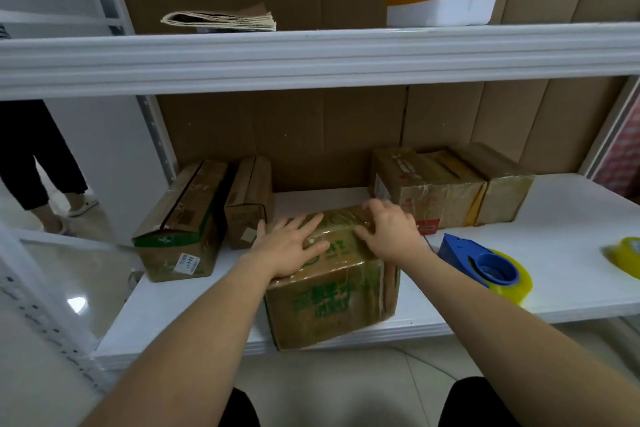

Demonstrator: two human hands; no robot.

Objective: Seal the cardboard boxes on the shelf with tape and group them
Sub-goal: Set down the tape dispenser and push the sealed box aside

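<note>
Left fingers: my left hand (292, 246) lies flat on the lid of the green-printed box (332, 282), fingers straight and spread, pressing down.
Right fingers: my right hand (389, 234) sits on the far right part of the same lid, fingers bent a little and spread; they seem to rub the shiny tape there, gripping nothing.
The box: it stands at the front edge of the white shelf (571, 274), its near corner jutting past the lip.
Doing it well: I judge this is the smoothing step, so press from the middle outward, keep the left palm as an anchor, and mind that the box does not slide off the front.
Tools: the blue tape dispenser (485, 265) with its yellow roll lies just right of the box; a spare yellow roll (628, 255) sits well apart at the right edge.
Neighbours: two boxes at the left (194, 218), taped boxes at the back right (450, 184).
In the way: for grouping, the dispenser blocks a straight push rightward.
</note>
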